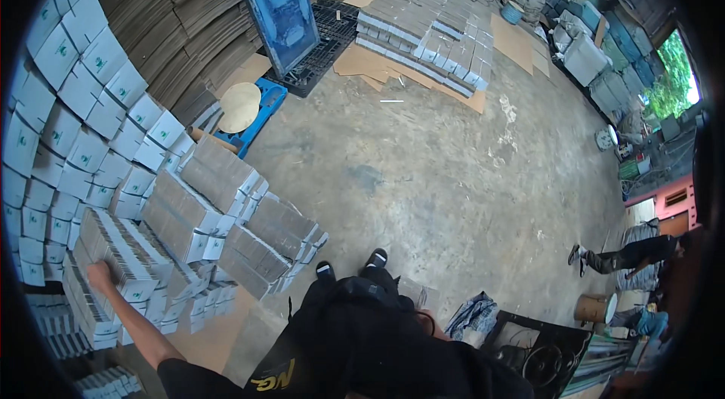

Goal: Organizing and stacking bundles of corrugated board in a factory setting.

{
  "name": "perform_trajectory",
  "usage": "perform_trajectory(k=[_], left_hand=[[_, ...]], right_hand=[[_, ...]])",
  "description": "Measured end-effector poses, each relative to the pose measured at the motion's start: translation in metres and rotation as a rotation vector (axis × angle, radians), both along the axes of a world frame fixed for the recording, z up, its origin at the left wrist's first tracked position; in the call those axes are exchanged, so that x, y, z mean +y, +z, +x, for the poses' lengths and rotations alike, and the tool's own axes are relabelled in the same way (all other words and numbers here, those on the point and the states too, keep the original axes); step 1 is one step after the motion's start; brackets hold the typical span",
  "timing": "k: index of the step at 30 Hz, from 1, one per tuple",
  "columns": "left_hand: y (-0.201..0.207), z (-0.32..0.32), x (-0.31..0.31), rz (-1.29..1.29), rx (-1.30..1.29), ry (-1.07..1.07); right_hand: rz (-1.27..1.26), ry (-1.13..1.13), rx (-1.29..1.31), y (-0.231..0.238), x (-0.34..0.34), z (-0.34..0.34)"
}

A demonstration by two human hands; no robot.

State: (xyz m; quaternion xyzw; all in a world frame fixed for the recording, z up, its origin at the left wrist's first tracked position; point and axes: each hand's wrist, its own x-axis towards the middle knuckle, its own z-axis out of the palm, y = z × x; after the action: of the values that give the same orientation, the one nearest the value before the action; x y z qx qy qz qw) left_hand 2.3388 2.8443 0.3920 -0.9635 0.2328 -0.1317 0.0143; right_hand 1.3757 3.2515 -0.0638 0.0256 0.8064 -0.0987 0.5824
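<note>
Your left hand [100,275] is stretched out to your left and pressed against the top bundle of flat cartons [121,252] on the stack beside you; the fingers are curled round its near edge, gripping it, though how far they wrap is hidden by the bundle itself. That bundle sits tilted on the stack, low and left in the view, with more bundles [219,203] of the same grey-and-white folded cartons leaning just beside it to the right. Behind them a wall of white boxes [68,104] rises along your left side. Your right hand is down in front of your body, only a sliver of it [430,321] showing past your dark clothes, so you cannot tell whether its fingers are wide, narrow or holding anything. Your two black shoes [351,263] stand on the bare concrete floor [453,172]. Further off lie a blue pallet [257,116] with a round cardboard disc [239,107] on it, an upright blue frame [276,3], and a low spread of cartons [430,36] on cardboard sheets. At the right edge another person's legs [619,255] stretch out along the floor
</note>
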Motion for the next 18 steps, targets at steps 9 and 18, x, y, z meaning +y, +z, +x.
perform_trajectory(k=[9, 18], left_hand=[[0.001, 0.028, 0.012, 0.027, 0.029, -0.348], [0.024, 0.014, 0.001, 0.241, -0.064, -0.245]], right_hand=[[-0.091, 0.314, 0.231, -0.017, -0.029, -0.009], [-0.232, 0.571, 0.537, 0.052, -0.117, -0.040]])
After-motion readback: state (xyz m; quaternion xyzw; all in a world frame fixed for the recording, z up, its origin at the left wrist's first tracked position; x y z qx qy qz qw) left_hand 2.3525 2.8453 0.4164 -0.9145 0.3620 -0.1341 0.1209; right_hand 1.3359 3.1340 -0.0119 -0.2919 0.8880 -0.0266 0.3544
